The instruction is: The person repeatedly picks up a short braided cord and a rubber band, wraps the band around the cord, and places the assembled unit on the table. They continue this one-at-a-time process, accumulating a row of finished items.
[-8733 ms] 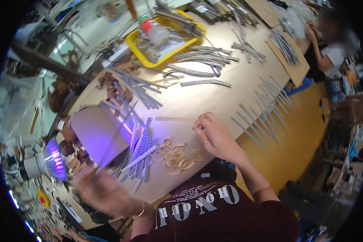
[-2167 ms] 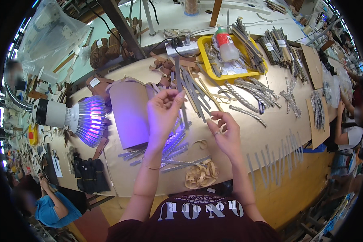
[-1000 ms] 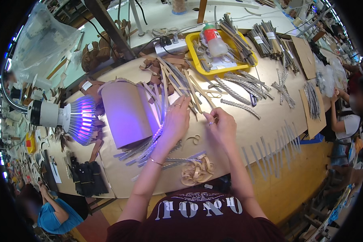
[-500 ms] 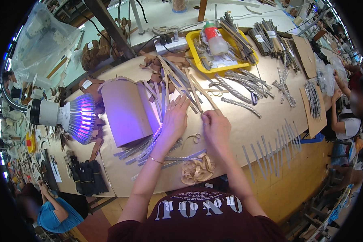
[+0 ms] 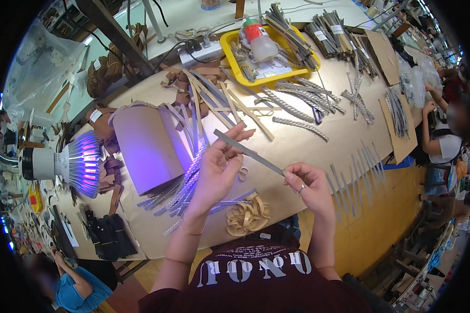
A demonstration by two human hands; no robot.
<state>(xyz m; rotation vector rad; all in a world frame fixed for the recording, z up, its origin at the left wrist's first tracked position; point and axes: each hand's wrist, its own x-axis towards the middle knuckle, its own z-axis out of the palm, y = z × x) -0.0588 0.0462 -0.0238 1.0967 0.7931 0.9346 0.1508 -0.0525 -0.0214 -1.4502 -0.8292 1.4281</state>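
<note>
A flat grey strip [image 5: 253,154] is held up slantwise over the table in front of me. The thumb and fingers of my right hand [image 5: 312,189] pinch its near right end. My left hand [image 5: 219,175] is raised at the other end with fingers stretched and apart; the strip runs across them, and I cannot tell whether they press on it. Beyond my hands lies a loose pile of tan and grey strips [image 5: 214,99]. Silvery braided strips [image 5: 185,182] lie beside my left wrist, and coiled tan strips [image 5: 248,215] sit between my forearms.
A brown cylinder [image 5: 146,148] and a lit lamp [image 5: 81,164] stand at the left. At the back, a yellow tray [image 5: 269,82] holds a bottle [image 5: 261,44] and strips. Braided pieces [image 5: 300,128] lie right of centre. Grey strips [image 5: 355,182] line the table's right edge.
Both hands have come back from the strip pile toward me, with the grey strip lifted between them. My right hand has also moved right. The whole view has shifted slightly.
</note>
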